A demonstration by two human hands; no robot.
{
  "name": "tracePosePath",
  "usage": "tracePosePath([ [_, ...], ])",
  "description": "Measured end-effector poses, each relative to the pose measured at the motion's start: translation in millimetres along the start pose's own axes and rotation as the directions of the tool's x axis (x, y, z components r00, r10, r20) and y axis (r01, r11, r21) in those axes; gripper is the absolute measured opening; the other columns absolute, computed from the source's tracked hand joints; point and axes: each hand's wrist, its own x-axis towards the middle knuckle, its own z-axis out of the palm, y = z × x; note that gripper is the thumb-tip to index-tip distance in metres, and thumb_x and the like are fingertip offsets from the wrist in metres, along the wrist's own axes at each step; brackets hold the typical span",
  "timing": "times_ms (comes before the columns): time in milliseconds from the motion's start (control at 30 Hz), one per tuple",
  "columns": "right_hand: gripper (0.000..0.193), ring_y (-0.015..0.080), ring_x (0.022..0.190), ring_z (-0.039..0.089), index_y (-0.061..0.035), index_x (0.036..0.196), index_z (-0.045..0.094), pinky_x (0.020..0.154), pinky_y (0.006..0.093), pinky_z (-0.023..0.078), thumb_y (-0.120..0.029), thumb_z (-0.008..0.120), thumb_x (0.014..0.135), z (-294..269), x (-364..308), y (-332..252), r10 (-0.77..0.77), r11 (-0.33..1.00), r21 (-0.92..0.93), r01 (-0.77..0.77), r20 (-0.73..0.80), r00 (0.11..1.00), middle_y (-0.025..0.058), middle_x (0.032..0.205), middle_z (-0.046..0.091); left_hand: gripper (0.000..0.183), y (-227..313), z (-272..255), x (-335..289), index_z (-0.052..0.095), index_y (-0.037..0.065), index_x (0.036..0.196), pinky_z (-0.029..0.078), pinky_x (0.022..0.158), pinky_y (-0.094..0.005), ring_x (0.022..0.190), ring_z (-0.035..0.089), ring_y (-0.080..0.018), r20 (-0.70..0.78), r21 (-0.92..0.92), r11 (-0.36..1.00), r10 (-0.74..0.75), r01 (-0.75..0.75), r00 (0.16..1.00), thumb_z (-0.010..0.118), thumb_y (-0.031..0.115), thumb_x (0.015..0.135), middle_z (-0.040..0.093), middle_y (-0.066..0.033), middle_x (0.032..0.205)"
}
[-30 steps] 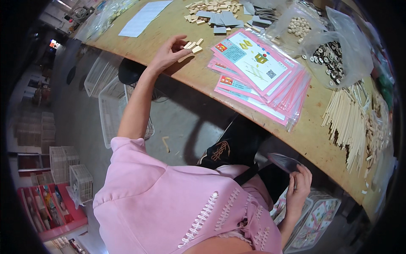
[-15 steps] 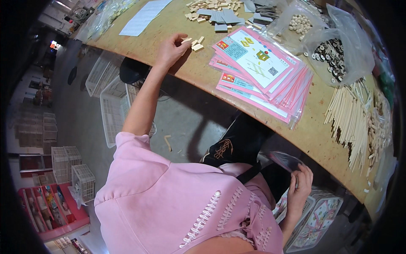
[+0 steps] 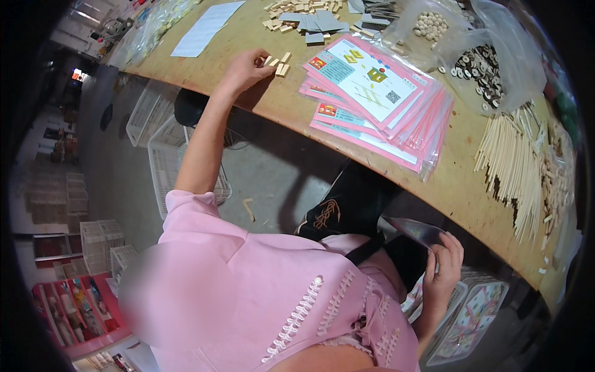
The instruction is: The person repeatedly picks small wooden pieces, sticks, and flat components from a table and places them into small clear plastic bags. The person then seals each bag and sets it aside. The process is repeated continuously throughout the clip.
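Looks like matt wood in the small blocks (image 3: 282, 70), shines as glossy plastic on the held pouch (image 3: 416, 231) and pink packets (image 3: 387, 105), shows matt cloth in the top (image 3: 279, 263).

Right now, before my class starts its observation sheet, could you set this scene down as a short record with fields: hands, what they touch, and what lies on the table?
Left hand: over the table, fingers at a few small wooden blocks; firmness of grip unclear
Right hand: off the table edge, holding a see-through plastic sleeve
Table middle: fanned stack of pink-edged packets
Table far side: white sheet, grey cards
Table right: round beads, dark and pale rings, thin wooden sticks
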Motion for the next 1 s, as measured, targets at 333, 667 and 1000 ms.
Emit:
tracePosePath([
  [333,0.013,0.0432,0.123,0.062,0.0023,0.095,0.067,0.103,0.0474,0.051,0.006,0.070,0.083,-23.0,43.1,-30.1,-0.141,0.986,0.090,0.144,-0.031,0.989,0.0225,0.128,0.066,0.036,115.2,6.4,-64.4,0.073,0.005,0.124,0.053,0.075,-0.0247,0.094,0.068,-0.0069,0.191,-0.677,0.729,0.306,-0.101,0.933,0.080,0.025,0.094,0.076,-0.0020,0.106],
  [667,0.011,0.0475,0.127,0.059,0.0026,0.095,0.063,0.107,0.0491,0.048,0.004,0.070,0.087,-24.0,60.5,-43.8,-0.189,0.948,0.265,0.177,0.021,0.982,0.0255,0.137,0.062,0.042,269.7,33.1,-153.0,0.069,0.006,0.124,0.056,0.085,-0.0399,0.096,0.069,-0.0324,0.124,-0.511,0.503,0.846,-0.697,0.519,0.083,0.016,0.086,0.069,-0.0142,0.106],
  [1000,0.007,0.0440,0.130,0.056,0.0037,0.093,0.068,0.110,0.0471,0.045,0.004,0.070,0.086,-28.3,7.5,-18.4,0.066,0.990,0.124,-0.071,0.044,0.997,0.0252,0.138,0.061,0.022,130.8,36.8,26.3,0.078,0.006,0.112,0.059,0.076,-0.0329,0.089,0.075,-0.0191,-0.260,-0.104,0.870,0.444,-0.482,0.858,0.071,0.003,0.091,0.078,-0.0119,0.102],
])
